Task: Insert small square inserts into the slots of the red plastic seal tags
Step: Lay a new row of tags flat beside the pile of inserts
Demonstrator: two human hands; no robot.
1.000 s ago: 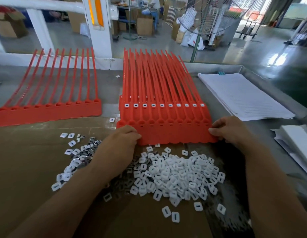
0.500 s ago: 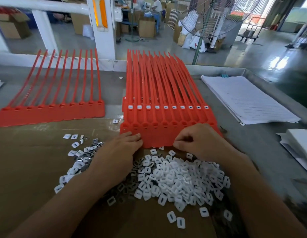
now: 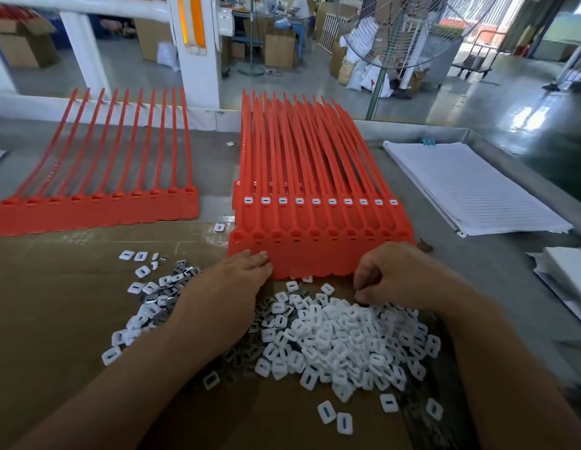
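Leftmost, a single strip of red seal tags lies flat on the grey tabletop. It has ten joined heads in a row along the near edge. Its ten thin tails give the long axis, pointing away from the person and leaning slightly left.

Nearer, on the brown cardboard sheet, a loose scatter of inserts sits just left of the left forearm. They are small white rounded squares, each with a dark central slit, and some show grey metal. Too many to count.

Left hand: fingers straight and together, tips pressing the near-left corner of the centre stack of red tags, gripping nothing.

Stack: several strips layered, tails pointing away, heads toward the person. The rear row of heads carries ten seated inserts, white squares flush in the red. The front row shows ten open slots.

One stray insert lies between the two tag groups.

The main insert pile is heaped on the cardboard, touching the stack's near edge, between the forearms. Not countable.

Right hand: fingers curled, tips down at the pile's far edge. Whether it pinches an insert cannot be told.

Right of the stack lies a pile of lined white paper.
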